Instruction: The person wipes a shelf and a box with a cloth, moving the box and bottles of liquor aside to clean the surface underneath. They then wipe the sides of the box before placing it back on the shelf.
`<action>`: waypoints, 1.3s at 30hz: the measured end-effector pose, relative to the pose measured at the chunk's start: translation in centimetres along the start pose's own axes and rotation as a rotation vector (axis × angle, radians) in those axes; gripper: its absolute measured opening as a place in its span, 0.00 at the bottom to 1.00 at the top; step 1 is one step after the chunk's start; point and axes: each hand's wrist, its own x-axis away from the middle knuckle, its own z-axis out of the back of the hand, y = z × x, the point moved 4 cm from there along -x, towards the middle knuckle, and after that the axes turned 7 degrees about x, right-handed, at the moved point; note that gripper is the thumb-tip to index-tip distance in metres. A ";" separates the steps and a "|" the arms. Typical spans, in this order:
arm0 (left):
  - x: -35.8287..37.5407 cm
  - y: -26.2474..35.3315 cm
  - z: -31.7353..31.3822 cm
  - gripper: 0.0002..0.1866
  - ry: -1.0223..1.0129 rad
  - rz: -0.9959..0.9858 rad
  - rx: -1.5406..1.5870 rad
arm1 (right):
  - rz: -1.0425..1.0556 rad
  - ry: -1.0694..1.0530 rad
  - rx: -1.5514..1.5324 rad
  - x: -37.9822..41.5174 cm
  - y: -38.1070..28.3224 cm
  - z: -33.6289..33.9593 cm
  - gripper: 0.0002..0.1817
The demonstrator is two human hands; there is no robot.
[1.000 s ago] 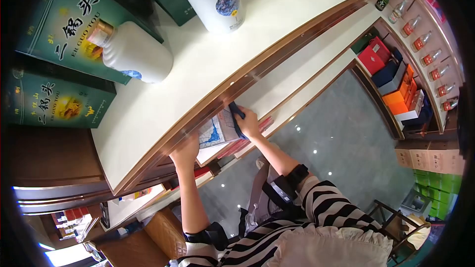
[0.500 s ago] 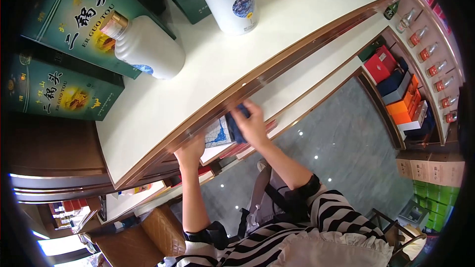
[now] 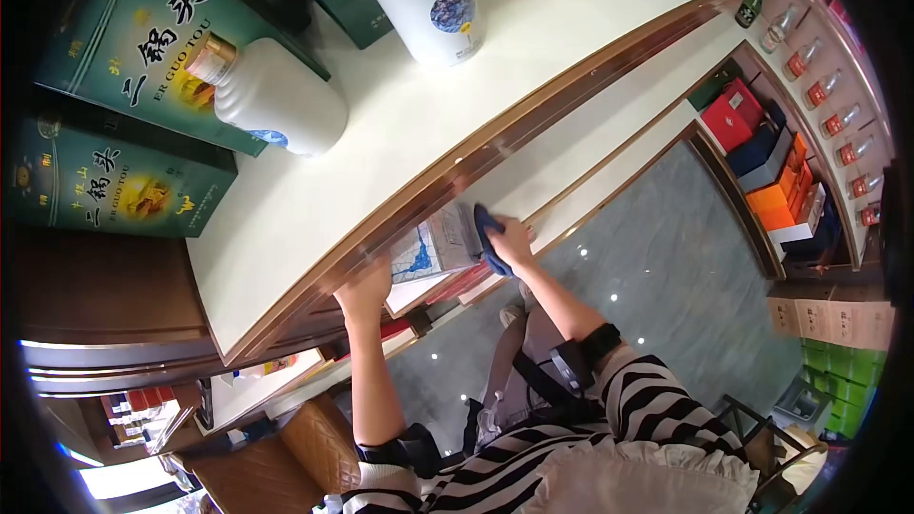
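Observation:
My right hand (image 3: pixel 511 244) is closed on a dark blue cloth (image 3: pixel 486 236), just right of a box (image 3: pixel 413 257) that has a white-and-blue patterned face and a grey side. That box stands on the lower shelf, partly under the upper shelf's brown edge. Near the box's left side is my left hand (image 3: pixel 365 293); its fingers reach in beneath the edge and are hidden, so whether they grip the box does not show.
On the white upper shelf (image 3: pixel 400 119) stand two white bottles (image 3: pixel 276 100) (image 3: pixel 426 5) and large green boxes (image 3: pixel 119 171). To the right, small bottles (image 3: pixel 824 88) line a curved shelf above red and orange boxes (image 3: pixel 781 192). A brown chair (image 3: pixel 257 462) is at lower left.
My right hand has moved right and slightly down with the cloth, off the box's grey side, which now shows more. My left hand stays in about the same place.

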 end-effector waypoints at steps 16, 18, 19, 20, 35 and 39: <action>1.3 -1.0 -1.5 0.15 -0.365 0.268 0.032 | 0.160 0.242 -0.138 1.1 -5.2 -1.0 0.16; 1.5 -1.2 -1.6 0.16 -0.334 0.226 0.021 | 0.096 0.180 -0.019 1.0 -2.5 -2.0 0.16; 1.1 -0.8 -1.3 0.16 -0.321 0.219 0.019 | 0.027 0.114 0.104 1.1 -1.5 -2.3 0.16; 0.6 -0.4 -0.9 0.15 -0.303 0.353 0.105 | 0.029 0.093 0.137 1.3 -0.7 -2.3 0.16; 0.5 -0.6 -0.2 0.14 -0.174 0.426 0.263 | 0.371 0.306 -0.384 4.2 -14.9 3.2 0.15; 0.8 -0.8 -0.5 0.14 -0.253 0.493 0.262 | 0.229 0.287 -0.327 1.7 -8.3 0.0 0.15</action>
